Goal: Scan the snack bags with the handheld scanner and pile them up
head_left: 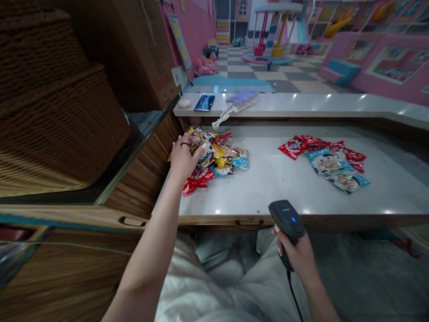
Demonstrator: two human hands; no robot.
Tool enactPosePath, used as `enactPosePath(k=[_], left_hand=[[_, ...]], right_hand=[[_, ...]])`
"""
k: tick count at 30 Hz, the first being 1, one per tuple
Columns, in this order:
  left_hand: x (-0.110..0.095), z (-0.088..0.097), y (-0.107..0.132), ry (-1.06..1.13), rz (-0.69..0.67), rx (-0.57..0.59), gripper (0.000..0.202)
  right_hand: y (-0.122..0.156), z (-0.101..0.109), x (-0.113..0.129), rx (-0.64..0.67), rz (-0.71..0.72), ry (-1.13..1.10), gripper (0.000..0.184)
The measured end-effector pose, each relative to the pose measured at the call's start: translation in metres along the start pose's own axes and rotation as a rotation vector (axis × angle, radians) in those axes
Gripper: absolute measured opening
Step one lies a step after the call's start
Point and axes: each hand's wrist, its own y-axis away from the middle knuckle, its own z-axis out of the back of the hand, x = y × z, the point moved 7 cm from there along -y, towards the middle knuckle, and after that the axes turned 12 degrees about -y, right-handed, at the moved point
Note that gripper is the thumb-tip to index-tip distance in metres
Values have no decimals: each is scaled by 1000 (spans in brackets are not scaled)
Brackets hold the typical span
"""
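Observation:
My left hand (183, 160) reaches into a loose heap of snack packets (217, 156) and closes on a patterned packet at its top. The heap mixes red, blue and yellow wrappers. My right hand (296, 255) grips a black corded handheld barcode scanner (287, 219) by its handle, near the counter's front edge, with a blue light glowing on top. To the right, a second group of red and blue snack packets (330, 165) lies on the pale stone counter (261, 192), apart from both hands.
A raised white ledge (311, 103) behind the counter holds a phone (204, 102), a small white case (184, 103), a white cable (223, 118) and a blurred item (241, 98). Wicker baskets (50, 107) and a cardboard box (140, 49) stand left. A pink play area lies beyond.

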Motion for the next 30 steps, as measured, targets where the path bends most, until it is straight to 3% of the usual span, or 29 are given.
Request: enactPosePath(k=[3,7,10,13,16,18,21,24,30], left_hand=[[13,-22,-6,-40,-10,131,56],[22,-23,-5,-80,13,110,58],[15,-19,-7,-100,-3,81,58],[-15,-9,-11,-58,-59,-30,54],[-67,-6,-8,64,-174,-112,47],[-108,-17,-4,161,-271,-91,44],[-163,-55,6,301,-371,22,42],[-209,-109,15,375,-416,178,46],[-288,-216,20,237,-445,473,69]], right_hand=[[-1,6,-3,2,-11,34,43],[0,14,-10,13,-26,47,41],[2,23,-14,-27,-27,28,43],[5,27,-18,-28,-64,-2,44],[11,31,-22,-19,-133,-58,42],[17,31,-28,8,-195,-103,44],[30,34,-39,11,-298,-150,48],[42,39,-47,-41,-346,-197,50],[55,47,-44,-25,-338,-239,50]])
